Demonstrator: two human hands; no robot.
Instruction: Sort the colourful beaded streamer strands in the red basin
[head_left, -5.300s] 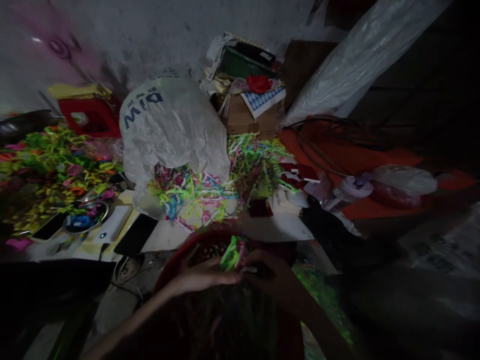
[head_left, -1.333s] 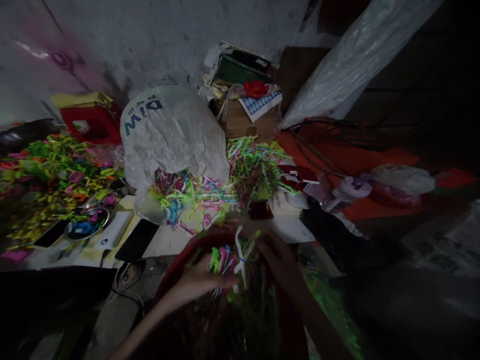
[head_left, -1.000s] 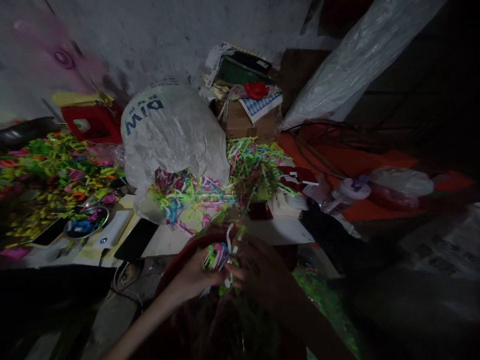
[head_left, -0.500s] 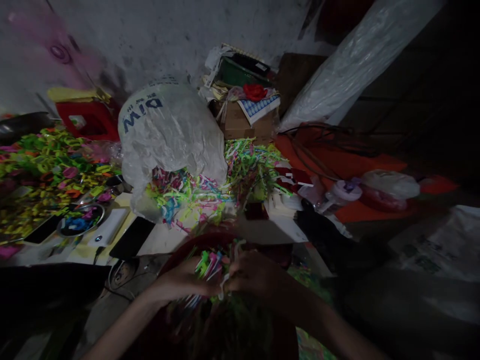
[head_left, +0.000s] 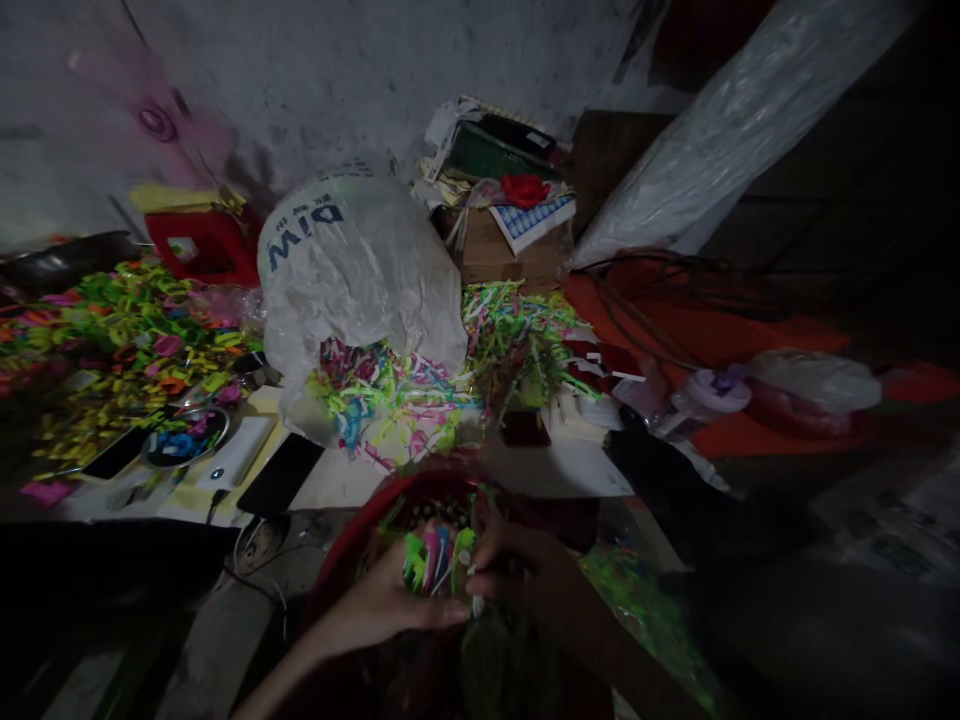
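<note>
Over a dark red basin (head_left: 341, 540), my left hand (head_left: 379, 605) is closed around a bundle of thin plastic strips (head_left: 433, 560) in green, pink, blue and white. Their ends stick up above the thumb. My right hand (head_left: 525, 565) is right beside the bundle, its fingers pinched on a green strip with a pale end (head_left: 466, 545). Thumb and fingertips of both hands nearly meet there. More strips lie in the basin below, dim and partly hidden by my hands and arms.
Behind the basin, a white plastic sack (head_left: 367, 270) spills coloured strips (head_left: 405, 420) onto the table. At the left lies a heap of small coloured plastic parts (head_left: 127, 350), with a black phone (head_left: 281, 475) and a white power bank (head_left: 238, 452) nearby. A lidded plastic cup (head_left: 712, 392) stands right.
The view has shifted slightly, so the scene sits farther right. A pale strip at my right fingers has given way to a green one beside the bundle. The left hand keeps its hold.
</note>
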